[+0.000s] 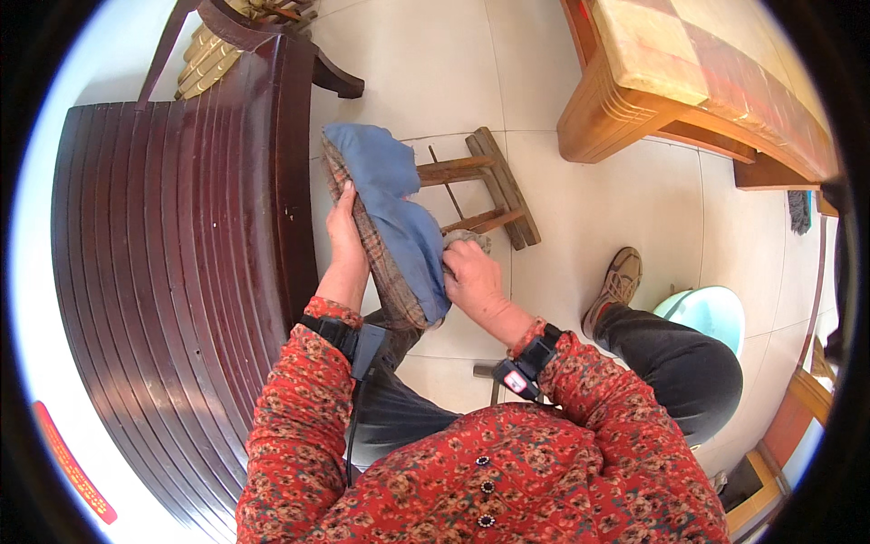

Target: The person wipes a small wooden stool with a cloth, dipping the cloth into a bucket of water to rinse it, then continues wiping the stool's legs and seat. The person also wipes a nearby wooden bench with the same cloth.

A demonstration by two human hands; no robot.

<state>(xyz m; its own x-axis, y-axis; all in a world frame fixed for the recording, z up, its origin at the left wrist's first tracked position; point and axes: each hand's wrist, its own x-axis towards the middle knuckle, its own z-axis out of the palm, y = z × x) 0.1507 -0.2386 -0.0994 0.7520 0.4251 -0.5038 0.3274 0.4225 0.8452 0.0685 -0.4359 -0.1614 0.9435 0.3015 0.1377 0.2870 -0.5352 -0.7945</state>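
Observation:
A padded piece covered in blue cloth with a brown plaid side is tilted up before me, near my left knee. My left hand grips its plaid edge, thumb lying along the rim. At its right side, my right hand is closed on a bunched grey-brown cloth, pressed close to the blue fabric. Wooden stool legs with crossbars and a thin metal rod stick out from behind the padded piece. Where the legs meet it is hidden.
A dark slatted wooden bench runs along my left. At the upper right stands a wooden table with a covered top. A pale green basin sits on the tiled floor beyond my right leg.

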